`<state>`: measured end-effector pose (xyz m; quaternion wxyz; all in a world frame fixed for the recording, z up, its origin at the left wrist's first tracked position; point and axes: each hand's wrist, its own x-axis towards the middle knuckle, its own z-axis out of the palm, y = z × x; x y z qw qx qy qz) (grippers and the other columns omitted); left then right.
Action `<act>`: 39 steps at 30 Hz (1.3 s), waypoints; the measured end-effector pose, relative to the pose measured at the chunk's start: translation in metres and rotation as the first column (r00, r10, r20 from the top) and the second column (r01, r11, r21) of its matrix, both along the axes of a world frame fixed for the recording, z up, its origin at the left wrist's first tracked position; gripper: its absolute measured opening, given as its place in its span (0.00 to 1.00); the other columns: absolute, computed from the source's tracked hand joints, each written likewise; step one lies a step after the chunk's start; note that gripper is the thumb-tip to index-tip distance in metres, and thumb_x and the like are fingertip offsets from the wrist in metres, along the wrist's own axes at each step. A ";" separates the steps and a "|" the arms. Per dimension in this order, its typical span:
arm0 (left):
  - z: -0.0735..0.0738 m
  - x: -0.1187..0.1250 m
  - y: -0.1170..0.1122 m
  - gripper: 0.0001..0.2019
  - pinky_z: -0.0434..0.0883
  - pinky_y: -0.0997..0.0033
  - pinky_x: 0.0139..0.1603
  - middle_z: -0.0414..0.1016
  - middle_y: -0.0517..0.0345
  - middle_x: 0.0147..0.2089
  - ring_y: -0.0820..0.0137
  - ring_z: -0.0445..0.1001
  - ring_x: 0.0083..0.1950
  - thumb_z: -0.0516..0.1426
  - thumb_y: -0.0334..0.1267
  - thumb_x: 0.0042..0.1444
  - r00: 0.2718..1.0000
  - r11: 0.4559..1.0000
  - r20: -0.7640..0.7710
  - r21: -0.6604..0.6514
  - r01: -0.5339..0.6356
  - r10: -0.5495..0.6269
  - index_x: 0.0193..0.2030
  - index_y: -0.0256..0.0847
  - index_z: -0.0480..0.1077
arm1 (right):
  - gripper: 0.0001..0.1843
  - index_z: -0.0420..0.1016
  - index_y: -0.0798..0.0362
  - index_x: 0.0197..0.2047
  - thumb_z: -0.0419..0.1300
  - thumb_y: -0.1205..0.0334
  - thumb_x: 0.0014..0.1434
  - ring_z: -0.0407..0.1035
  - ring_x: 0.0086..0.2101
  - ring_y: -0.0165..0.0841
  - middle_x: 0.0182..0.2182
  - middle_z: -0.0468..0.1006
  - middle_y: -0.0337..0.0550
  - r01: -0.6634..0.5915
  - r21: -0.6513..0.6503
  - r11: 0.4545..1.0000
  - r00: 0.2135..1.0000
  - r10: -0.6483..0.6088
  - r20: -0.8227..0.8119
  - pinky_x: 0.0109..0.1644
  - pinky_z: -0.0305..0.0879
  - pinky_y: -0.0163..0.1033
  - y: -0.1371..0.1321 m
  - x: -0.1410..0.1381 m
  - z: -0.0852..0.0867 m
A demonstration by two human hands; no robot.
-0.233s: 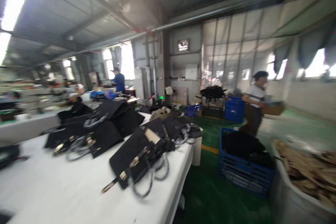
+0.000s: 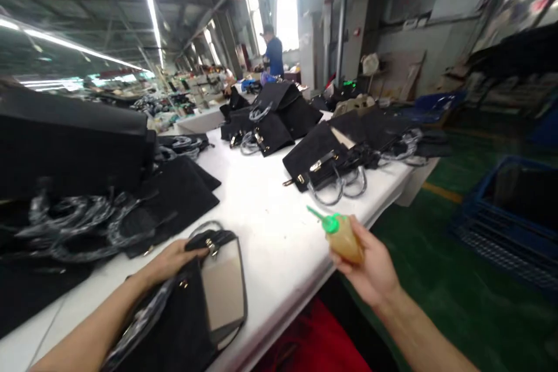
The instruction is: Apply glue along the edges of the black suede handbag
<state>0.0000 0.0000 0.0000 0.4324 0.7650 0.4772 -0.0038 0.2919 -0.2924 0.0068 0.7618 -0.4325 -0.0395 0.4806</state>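
Note:
My right hand is wrapped round a squeeze bottle of yellowish-brown liquid. The bottle's green cap and thin nozzle point up and left, above the table's front edge. My left hand grips a black handbag by its upper part, close to a gold-coloured metal fitting. This bag lies at the near edge of the white table, with a beige panel showing on its right side. Its handles look wrapped in clear plastic. The left fingertips are partly hidden against the black material.
Black handbags are heaped at the left, with more bags across the table's far side. A blue crate stands on the green floor at right. A person in blue is near the far window.
The view has swung left and down toward the near table. Both my hands, the bottle and the near handbag now show; none was in the earlier frame. The person at right has left the view.

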 end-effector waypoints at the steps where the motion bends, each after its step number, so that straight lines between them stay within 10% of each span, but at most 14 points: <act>1: -0.004 -0.012 -0.002 0.20 0.65 0.75 0.30 0.65 0.67 0.24 0.72 0.66 0.29 0.63 0.53 0.55 0.999 1.000 -0.031 -0.023 0.009 -0.009 0.28 0.35 0.69 | 0.19 0.71 0.50 0.39 0.63 0.43 0.57 0.63 0.20 0.26 0.27 0.74 0.38 0.016 -0.010 1.000 0.999 -0.016 -0.034 0.16 0.53 0.29 -0.005 0.006 -0.003; 8: -0.005 -0.002 0.008 0.22 0.58 0.73 0.28 0.66 0.64 0.24 0.71 0.61 0.27 0.63 0.57 0.45 0.996 0.995 -0.036 -0.045 0.086 -0.087 0.32 0.37 0.72 | 0.17 0.72 0.50 0.38 0.64 0.45 0.56 0.65 0.20 0.30 0.29 0.75 0.42 0.076 -0.075 0.994 0.997 -0.076 0.001 0.15 0.53 0.31 -0.019 0.013 -0.002; 15: -0.006 -0.007 0.002 0.19 0.57 0.73 0.27 0.65 0.64 0.24 0.72 0.61 0.26 0.63 0.55 0.45 0.998 0.997 -0.017 -0.041 0.060 -0.061 0.30 0.38 0.72 | 0.26 0.71 0.44 0.53 0.65 0.42 0.55 0.69 0.23 0.31 0.37 0.77 0.43 -0.047 -0.064 0.997 0.956 0.064 0.286 0.17 0.60 0.32 0.025 0.006 -0.032; 22: -0.008 -0.003 0.001 0.18 0.59 0.72 0.28 0.66 0.64 0.23 0.71 0.63 0.26 0.63 0.54 0.46 0.999 0.998 -0.022 -0.030 0.048 -0.049 0.28 0.39 0.72 | 0.27 0.72 0.50 0.50 0.64 0.39 0.56 0.65 0.24 0.31 0.31 0.74 0.41 -0.152 -0.166 0.974 0.596 0.224 0.771 0.22 0.65 0.36 0.093 0.005 -0.058; 28: -0.017 -0.006 0.003 0.18 0.62 0.72 0.29 0.70 0.62 0.25 0.69 0.67 0.28 0.63 0.54 0.45 0.999 0.999 -0.028 -0.034 0.024 -0.025 0.31 0.38 0.75 | 0.18 0.77 0.49 0.43 0.63 0.44 0.58 0.71 0.39 0.38 0.38 0.77 0.43 -0.257 -0.103 0.961 0.325 0.187 0.927 0.48 0.70 0.45 0.139 0.003 -0.069; 39: -0.022 -0.009 0.005 0.18 0.64 0.72 0.31 0.73 0.61 0.28 0.68 0.70 0.30 0.63 0.53 0.47 0.999 0.999 -0.022 -0.016 0.041 -0.041 0.34 0.38 0.78 | 0.14 0.76 0.49 0.42 0.57 0.48 0.66 0.69 0.35 0.36 0.33 0.72 0.41 -0.379 -0.056 0.924 0.108 0.104 0.989 0.41 0.65 0.43 0.164 -0.002 -0.073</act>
